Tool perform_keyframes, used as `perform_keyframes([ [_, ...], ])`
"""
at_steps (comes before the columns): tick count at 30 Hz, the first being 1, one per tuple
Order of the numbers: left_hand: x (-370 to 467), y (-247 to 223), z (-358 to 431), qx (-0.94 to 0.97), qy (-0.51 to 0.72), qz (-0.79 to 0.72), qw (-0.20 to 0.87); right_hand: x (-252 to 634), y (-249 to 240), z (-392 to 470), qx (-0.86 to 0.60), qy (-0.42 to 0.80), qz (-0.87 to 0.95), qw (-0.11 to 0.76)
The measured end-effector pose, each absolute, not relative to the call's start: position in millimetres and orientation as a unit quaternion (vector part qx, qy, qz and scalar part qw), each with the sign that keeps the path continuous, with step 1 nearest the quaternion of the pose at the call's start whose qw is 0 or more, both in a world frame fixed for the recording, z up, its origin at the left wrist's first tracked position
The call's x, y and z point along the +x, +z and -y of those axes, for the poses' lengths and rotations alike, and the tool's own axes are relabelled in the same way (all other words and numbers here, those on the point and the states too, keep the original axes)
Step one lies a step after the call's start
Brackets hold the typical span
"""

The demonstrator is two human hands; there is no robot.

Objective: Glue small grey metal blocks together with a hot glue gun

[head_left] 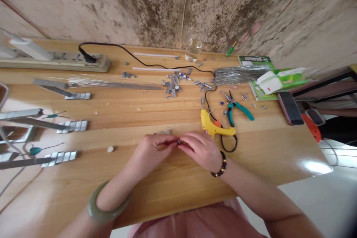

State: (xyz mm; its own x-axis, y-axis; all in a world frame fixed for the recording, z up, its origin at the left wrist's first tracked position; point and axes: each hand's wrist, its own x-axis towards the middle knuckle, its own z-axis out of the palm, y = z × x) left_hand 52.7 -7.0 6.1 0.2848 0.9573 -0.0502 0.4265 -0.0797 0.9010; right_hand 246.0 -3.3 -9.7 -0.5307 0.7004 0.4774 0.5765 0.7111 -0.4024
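Note:
Fingertips of my left hand and my right hand meet over the middle of the wooden table, pinching a small grey piece between them. Most of that piece is hidden by the fingers, so its exact kind does not show. Just behind my left fingers lie some grey pieces, partly covered. A yellow hot glue gun rests right behind my right hand, its nozzle pointing to the wall. Teal-handled pliers lie open to the right of it.
Farther back sit a pile of grey pieces, bundled thin wires and a glass of water. Grey stands and a power strip occupy the left. A phone lies near the right edge. The black cord crosses the back.

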Motion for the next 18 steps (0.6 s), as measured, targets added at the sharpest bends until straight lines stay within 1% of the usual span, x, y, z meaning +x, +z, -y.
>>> perform_keyframes([
  [5,53.7,1.5,8.4,0.773,0.306,-0.473,0.292,246.5,-10.4,1.6,-0.353,0.064,0.886,0.293],
  [8,54.5,-1.9,10.0,0.801,0.308,-0.452,0.241,247.0,-11.1,1.1,-0.346,0.04,0.898,0.269],
  [11,56.6,-1.6,11.4,0.795,0.31,-0.46,0.245,247.1,-10.9,1.3,-0.352,0.035,0.901,0.253],
  [18,60.2,4.8,13.0,0.755,0.307,-0.489,0.31,247.1,-9.1,2.4,-0.361,0.044,0.9,0.242],
])
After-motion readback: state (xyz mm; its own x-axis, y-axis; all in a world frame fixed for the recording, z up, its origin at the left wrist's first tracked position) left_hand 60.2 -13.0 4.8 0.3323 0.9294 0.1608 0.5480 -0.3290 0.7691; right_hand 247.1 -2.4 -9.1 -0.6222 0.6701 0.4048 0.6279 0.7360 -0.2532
